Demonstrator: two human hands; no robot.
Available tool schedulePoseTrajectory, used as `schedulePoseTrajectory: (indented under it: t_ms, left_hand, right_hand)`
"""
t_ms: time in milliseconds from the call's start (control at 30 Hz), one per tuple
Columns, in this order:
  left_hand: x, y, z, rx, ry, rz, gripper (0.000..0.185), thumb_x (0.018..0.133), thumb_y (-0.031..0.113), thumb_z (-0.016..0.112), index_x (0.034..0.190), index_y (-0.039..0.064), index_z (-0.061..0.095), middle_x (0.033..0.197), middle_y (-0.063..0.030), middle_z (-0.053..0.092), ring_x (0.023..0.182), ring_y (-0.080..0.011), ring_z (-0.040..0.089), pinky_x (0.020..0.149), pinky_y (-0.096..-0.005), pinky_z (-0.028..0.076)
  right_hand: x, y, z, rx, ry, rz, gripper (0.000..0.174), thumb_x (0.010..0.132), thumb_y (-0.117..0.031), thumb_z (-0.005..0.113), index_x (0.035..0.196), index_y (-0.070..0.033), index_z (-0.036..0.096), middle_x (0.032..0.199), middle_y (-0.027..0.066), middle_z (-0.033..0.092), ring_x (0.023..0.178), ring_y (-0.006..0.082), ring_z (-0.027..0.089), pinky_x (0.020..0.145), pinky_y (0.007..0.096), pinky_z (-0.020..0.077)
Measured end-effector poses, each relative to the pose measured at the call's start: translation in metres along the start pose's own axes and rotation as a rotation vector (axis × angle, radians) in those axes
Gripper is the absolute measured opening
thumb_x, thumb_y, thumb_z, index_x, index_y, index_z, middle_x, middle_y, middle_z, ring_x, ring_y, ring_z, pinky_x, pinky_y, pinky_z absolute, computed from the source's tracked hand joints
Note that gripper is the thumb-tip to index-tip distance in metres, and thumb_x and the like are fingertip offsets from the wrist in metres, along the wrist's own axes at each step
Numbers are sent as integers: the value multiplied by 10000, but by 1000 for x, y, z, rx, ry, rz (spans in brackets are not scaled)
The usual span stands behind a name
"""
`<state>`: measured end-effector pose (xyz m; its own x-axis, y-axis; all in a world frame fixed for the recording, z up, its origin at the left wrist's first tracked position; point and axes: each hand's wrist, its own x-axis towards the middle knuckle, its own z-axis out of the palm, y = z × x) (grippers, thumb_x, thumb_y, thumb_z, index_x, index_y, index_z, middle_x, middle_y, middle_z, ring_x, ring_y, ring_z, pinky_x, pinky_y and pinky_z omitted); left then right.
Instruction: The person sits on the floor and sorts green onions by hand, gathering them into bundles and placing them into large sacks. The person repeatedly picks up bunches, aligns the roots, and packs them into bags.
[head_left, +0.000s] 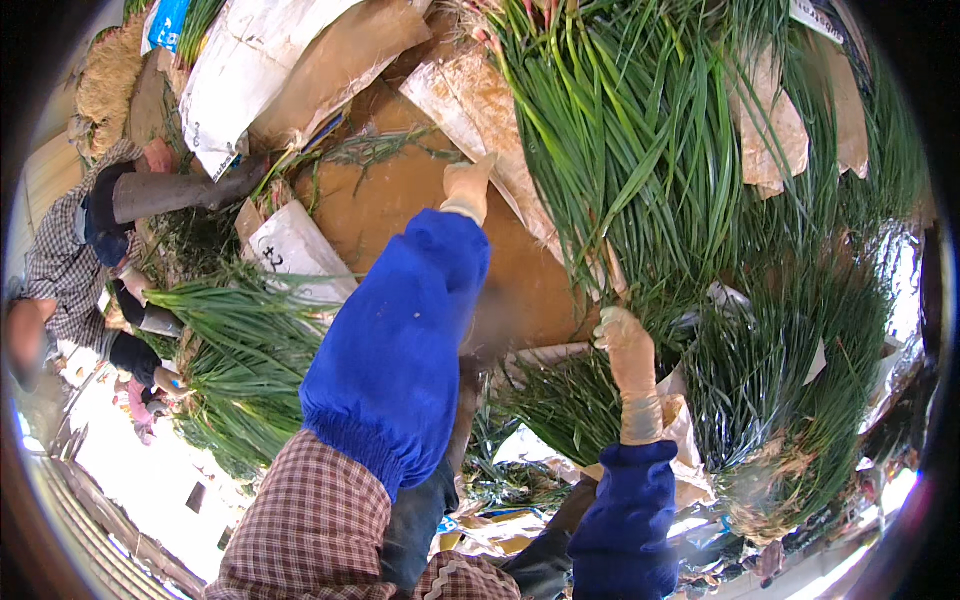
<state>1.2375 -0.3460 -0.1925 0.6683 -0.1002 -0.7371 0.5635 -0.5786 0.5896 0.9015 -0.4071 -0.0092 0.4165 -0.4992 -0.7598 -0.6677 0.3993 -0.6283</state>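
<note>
My left hand (466, 186), in a pale glove and blue sleeve, pinches the near edge of a stained, whitish paper sheet (491, 105). On that sheet lies a large bundle of green onions (622, 142), its pinkish bulb ends at the top and leaves fanning towards me. My right hand (628, 349), gloved alike, has its fingers curled at the sheet's lower corner beneath the leaf tips. The leaves partly hide that corner. Between my hands and the left side shows a brown, wet-looking board (390, 202).
Left, a person in a checked shirt (64, 232) and boots handles another onion bundle (240, 330). White paper sacks (255, 67) lie at the upper left, and a marked sack (296, 244) below. More leafy bundles (757, 367) crowd the right. Loose leaf scraps (367, 150) litter the board.
</note>
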Motion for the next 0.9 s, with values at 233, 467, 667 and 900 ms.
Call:
schedulePoseTrajectory:
  t_ms: [233,467,667,900]
  left_hand:
    - [-21,29,-6,-565,-105,-158,120,828,35,573,938,15,617,894,-43,630,823,-168,608,711,-322,514]
    - [-60,31,-23,-260,-343,345,282,889,45,483,1146,-4,590,982,-40,624,866,-159,593,724,-297,497]
    - [-149,8,-172,-459,-391,200,366,930,45,469,1285,-25,527,1247,-138,606,1132,-242,596,967,-355,481]
    - [-160,-49,-300,851,-138,506,233,784,-12,538,988,-22,649,994,-175,672,928,-300,645,813,-376,499]
  right_hand:
    - [28,-51,-13,-15,152,-85,231,929,-177,548,1072,-22,642,879,79,675,776,146,644,710,291,523]
    - [192,-159,-65,-790,653,-575,930,760,-464,758,1393,80,347,1388,300,433,1301,394,419,1079,414,367]
    - [162,-64,63,-1134,351,-403,727,869,-391,591,1456,-58,319,1438,212,400,1206,378,492,962,432,475]
    - [99,-105,89,-989,-160,-454,645,788,-350,718,1288,10,528,1249,229,574,1111,362,581,939,427,492]
